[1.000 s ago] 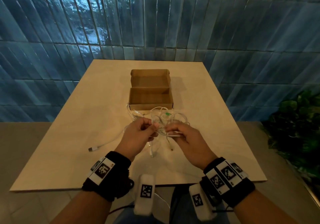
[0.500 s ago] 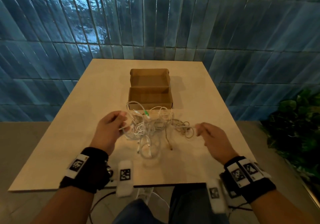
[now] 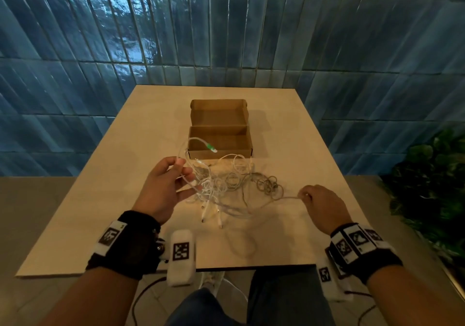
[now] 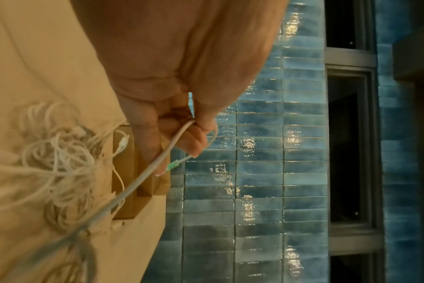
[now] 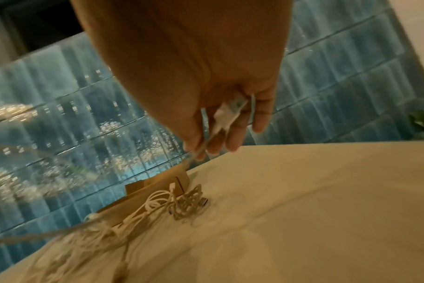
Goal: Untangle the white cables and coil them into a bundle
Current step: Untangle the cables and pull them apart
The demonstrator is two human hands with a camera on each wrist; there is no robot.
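Note:
A tangle of white cables lies on the beige table in front of an open cardboard box. My left hand is raised above the table's left side and pinches a white cable whose green-tipped plug arcs up over the box. My right hand is off to the right and grips the other end of a cable, a white plug lying between its fingers. That cable runs slack between both hands through the tangle.
The table's near edge is just ahead of my knees. A blue tiled wall stands behind the table. A green plant sits to the right of the table.
My hands have moved apart from the middle, left hand to the left and up, right hand to the right. The cable between them has drawn out and the tangle has spread over the table.

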